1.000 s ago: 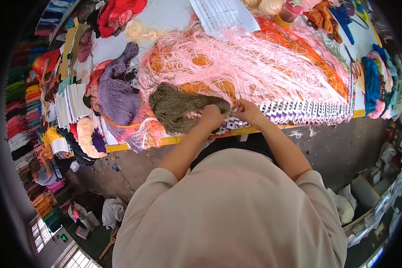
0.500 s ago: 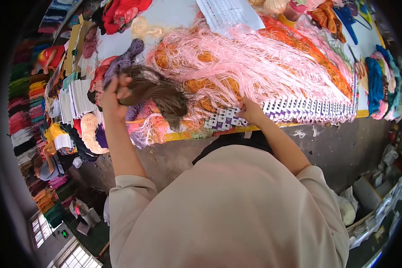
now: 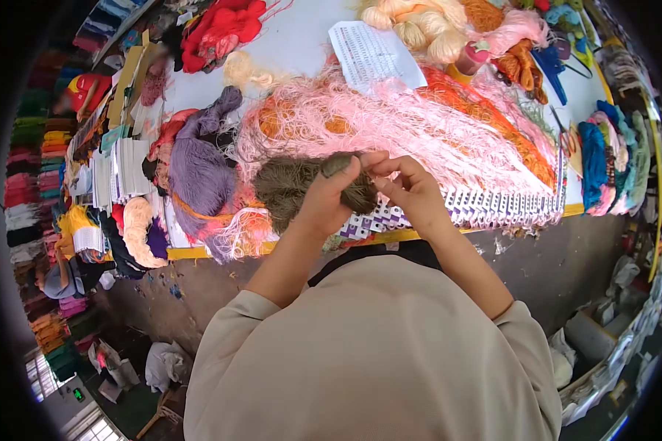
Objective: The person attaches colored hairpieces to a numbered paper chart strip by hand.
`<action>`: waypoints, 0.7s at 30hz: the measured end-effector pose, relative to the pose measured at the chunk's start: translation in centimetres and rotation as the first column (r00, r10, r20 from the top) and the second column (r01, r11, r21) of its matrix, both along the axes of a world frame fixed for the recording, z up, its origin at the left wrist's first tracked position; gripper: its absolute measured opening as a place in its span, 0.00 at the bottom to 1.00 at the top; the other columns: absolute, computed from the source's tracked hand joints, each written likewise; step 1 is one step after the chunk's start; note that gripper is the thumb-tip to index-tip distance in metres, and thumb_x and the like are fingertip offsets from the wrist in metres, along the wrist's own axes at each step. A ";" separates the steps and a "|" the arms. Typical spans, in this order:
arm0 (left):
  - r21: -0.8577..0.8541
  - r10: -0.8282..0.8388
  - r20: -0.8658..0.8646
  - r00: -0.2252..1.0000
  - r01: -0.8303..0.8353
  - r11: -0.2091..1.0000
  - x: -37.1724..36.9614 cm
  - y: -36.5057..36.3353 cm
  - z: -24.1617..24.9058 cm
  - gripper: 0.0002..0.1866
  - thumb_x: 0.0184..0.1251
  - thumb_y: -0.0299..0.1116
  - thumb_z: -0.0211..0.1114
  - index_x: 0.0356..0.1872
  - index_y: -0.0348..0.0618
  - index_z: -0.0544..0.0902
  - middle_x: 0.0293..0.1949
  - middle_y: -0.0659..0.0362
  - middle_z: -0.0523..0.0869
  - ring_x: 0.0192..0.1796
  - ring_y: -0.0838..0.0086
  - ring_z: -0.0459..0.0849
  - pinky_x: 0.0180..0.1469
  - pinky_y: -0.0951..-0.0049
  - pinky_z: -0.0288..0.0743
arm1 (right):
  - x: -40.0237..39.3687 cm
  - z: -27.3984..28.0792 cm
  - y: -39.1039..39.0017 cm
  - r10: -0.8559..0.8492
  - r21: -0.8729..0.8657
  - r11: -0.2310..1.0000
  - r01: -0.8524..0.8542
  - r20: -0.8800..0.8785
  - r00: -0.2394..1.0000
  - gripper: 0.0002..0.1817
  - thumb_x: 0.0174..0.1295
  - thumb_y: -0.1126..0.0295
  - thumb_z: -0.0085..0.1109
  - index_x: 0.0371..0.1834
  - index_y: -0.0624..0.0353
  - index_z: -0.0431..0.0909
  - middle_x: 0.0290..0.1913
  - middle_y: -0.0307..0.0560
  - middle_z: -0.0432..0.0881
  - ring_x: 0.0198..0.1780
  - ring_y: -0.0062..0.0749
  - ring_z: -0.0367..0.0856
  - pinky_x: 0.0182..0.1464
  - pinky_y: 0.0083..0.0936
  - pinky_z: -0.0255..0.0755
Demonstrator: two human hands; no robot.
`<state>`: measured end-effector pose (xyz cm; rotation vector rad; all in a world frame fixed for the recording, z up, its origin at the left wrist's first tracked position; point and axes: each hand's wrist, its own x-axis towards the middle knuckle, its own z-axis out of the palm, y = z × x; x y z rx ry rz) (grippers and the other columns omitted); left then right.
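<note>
An olive-brown yarn hank (image 3: 290, 184) lies over the near part of the table, and my left hand (image 3: 329, 198) is closed around its right end. My right hand (image 3: 412, 187) meets it there, fingertips pinching strands of the same hank. Under both hands runs a row of white and purple sample cards (image 3: 485, 206) along the yellow table edge (image 3: 198, 252). A mass of pink threads (image 3: 412, 117) hangs from the cards across the table, over orange threads (image 3: 493, 110).
A purple yarn hank (image 3: 197, 165) lies left of the olive one. Red yarn (image 3: 221, 29), cream hanks (image 3: 412, 22), a printed sheet (image 3: 371, 51), blue and teal hanks (image 3: 603, 154) and scissors (image 3: 563, 132) crowd the table. Stacked cards (image 3: 121, 173) and coloured yarn shelves (image 3: 29, 169) stand left.
My left hand swung out left with the olive hank raised, then came back to the middle. Both hands now meet on the hank's right end, above the sample cards.
</note>
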<state>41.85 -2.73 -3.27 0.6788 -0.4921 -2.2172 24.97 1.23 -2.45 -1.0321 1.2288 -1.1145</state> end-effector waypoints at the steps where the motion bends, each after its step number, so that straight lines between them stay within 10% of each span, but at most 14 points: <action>1: -0.062 -0.016 0.064 0.998 0.020 0.998 -0.5 0.3 0.7 0.25 0.76 0.44 0.55 0.61 0.32 0.76 0.57 0.53 0.82 0.57 0.70 0.80 0.60 0.65 0.73 | 0.0 -0.6 0.1 -0.005 -0.004 1.000 0.005 -0.002 1.000 0.05 0.64 0.75 0.63 0.40 0.62 0.79 0.37 0.34 0.78 0.30 0.14 0.71 0.35 0.14 0.68; 10: -0.051 -0.122 0.011 0.993 0.122 0.991 -0.3 0.1 -1.1 0.24 0.80 0.43 0.48 0.63 0.31 0.72 0.62 0.51 0.78 0.60 0.66 0.79 0.64 0.64 0.71 | -1.0 0.0 0.5 -0.117 0.253 0.967 0.014 0.396 0.911 0.06 0.71 0.67 0.54 0.40 0.57 0.75 0.34 0.37 0.81 0.30 0.17 0.76 0.32 0.15 0.67; 21: -0.086 -0.080 0.102 0.992 0.089 0.992 -1.2 0.2 0.0 0.24 0.78 0.43 0.52 0.62 0.31 0.73 0.54 0.53 0.82 0.56 0.68 0.81 0.61 0.66 0.74 | -1.2 -1.9 0.7 0.034 0.184 0.981 -0.067 0.179 0.983 0.08 0.66 0.68 0.63 0.44 0.58 0.79 0.34 0.32 0.80 0.36 0.15 0.76 0.33 0.15 0.68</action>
